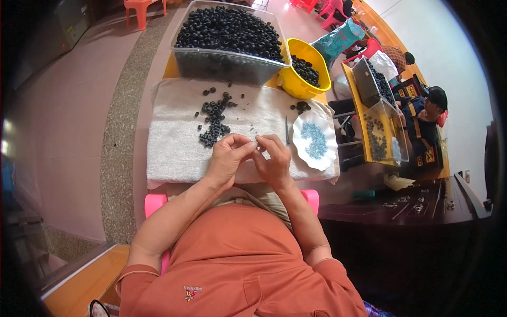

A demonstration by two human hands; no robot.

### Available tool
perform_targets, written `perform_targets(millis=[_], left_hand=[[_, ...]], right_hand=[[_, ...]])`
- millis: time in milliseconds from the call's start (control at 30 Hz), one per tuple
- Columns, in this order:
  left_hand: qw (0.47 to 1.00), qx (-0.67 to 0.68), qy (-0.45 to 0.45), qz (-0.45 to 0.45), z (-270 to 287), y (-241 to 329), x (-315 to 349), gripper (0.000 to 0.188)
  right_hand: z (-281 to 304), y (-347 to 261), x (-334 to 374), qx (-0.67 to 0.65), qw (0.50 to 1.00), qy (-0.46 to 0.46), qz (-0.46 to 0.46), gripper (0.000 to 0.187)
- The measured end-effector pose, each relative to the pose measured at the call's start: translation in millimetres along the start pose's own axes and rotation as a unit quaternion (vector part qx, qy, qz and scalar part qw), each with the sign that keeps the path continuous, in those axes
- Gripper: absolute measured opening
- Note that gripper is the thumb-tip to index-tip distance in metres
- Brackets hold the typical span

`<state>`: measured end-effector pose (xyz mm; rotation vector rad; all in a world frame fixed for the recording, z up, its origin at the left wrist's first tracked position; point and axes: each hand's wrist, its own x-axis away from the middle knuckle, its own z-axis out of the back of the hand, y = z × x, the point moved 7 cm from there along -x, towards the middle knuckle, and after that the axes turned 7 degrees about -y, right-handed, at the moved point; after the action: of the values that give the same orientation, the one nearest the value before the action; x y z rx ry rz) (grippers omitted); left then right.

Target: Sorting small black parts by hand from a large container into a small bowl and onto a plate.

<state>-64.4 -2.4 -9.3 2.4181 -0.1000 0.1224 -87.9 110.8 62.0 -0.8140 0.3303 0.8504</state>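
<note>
My left hand and my right hand meet over the near part of a white towel. Thumb and fingers of both are pinched together at the tips. Whatever sits between them is too small to name. Just beyond my left hand lies a loose pile of small black ring-like parts. To the right of my right hand stands a white scalloped plate bearing tiny light-blue pieces. Between hand and plate rests a thin dark tool, perhaps tweezers. A few tiny specks dot the towel ahead of my fingers.
At the table's far end a clear plastic bin is heaped with black parts. Beside it stands a yellow basin holding more. Farther right, a person in a dark cap sits by another yellow table with bins. A pink chair surrounds me.
</note>
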Motion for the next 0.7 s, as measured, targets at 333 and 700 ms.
perform_targets(millis=[333, 700], left_hand=[[1.000, -0.019, 0.011, -0.008, 1.4, -1.1, 0.0, 0.009], [1.000, -0.021, -0.009, -0.001, 3.8, -5.2, -2.3, 0.006]], right_hand=[[0.9, -0.5, -0.3, 0.024, 0.999, 0.003, 0.033, 0.025], [2.7, 5.7, -0.4, -0.034, 0.999, 0.014, -0.028, 0.029]])
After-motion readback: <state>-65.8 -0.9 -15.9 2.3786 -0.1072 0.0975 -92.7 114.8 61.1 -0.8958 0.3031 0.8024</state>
